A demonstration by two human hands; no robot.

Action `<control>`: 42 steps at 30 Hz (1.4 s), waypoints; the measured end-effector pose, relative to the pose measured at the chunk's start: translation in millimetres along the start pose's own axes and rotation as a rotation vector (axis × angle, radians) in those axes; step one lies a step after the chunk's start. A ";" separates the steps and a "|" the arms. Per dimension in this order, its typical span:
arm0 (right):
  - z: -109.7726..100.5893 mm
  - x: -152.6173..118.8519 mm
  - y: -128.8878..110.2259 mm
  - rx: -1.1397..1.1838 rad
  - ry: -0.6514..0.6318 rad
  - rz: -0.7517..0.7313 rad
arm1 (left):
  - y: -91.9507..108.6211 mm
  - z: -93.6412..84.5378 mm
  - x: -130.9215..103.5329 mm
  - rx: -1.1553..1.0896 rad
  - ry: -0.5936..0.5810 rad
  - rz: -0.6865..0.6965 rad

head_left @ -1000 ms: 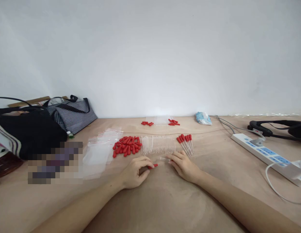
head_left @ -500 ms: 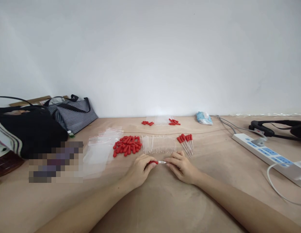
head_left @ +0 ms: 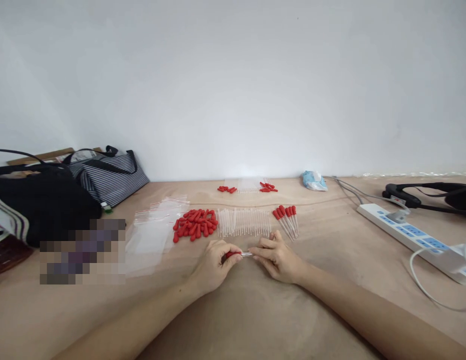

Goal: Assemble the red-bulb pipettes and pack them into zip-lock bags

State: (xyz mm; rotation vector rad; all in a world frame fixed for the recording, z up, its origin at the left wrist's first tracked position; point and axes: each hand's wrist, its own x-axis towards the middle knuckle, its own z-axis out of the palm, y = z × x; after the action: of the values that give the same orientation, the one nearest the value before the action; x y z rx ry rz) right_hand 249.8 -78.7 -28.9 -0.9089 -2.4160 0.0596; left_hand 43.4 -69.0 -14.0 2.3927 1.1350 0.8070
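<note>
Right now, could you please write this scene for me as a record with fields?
Left hand: pinches a red bulb
Right hand: holds a clear tube, in line with the bulb
Fit: insertion depth unclear
Beyond hands, left to right: plastic bags, bulb pile, tube row, red-capped tubes
At right: white power strip

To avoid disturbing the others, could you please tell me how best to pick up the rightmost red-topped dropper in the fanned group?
I'd pinch the dropper by its red bulb, coming from the right: the bulb looks thicker than the slim tube, and the neighbouring droppers lie to its left.
</note>
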 end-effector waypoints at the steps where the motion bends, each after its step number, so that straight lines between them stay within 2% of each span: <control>1: -0.4 0.8 -1.2 -0.015 -0.005 -0.003 | -0.6 0.3 -0.5 0.011 0.014 0.019; 7: -0.3 3.1 -7.8 -0.049 -0.012 -0.011 | -1.2 1.2 -3.6 0.073 0.033 0.175; 13: 2.8 1.3 -11.0 0.030 -0.041 -0.011 | 1.2 2.2 -6.3 0.125 -0.020 0.272; 21: 0.5 9.1 -13.2 0.099 -0.111 0.044 | -2.9 4.7 -4.5 0.098 0.024 0.260; 25: -9.0 10.3 -11.7 -0.006 -0.092 0.062 | -8.8 2.0 -0.8 0.120 0.036 0.224; 28: -14.5 6.1 -1.7 -0.091 -0.042 0.070 | -12.8 -1.4 -0.7 0.166 0.054 0.180; 31: -18.8 -0.6 21.6 -0.083 0.152 0.264 | -17.6 -3.3 -2.2 0.177 0.092 0.063; 33: -21.9 -5.5 41.7 -0.050 0.327 0.519 | -21.1 -3.3 -2.8 0.156 0.074 0.005; 35: -24.9 -10.3 60.5 -0.052 0.423 0.768 | -23.3 -2.9 -2.6 0.143 0.043 -0.005; 38: -26.0 -16.3 79.2 -0.117 0.427 0.958 | -22.9 -3.2 -1.3 0.140 0.018 -0.002; 42: -20.7 -19.7 86.6 -0.161 0.334 0.954 | -18.9 -4.9 -0.5 0.137 0.012 -0.003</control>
State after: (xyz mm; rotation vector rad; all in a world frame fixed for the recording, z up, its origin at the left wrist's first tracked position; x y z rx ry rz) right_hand 324.2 -27.3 -40.5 -1.8926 -1.5224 0.0572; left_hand 29.1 -57.5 -20.7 2.4991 1.2344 0.7662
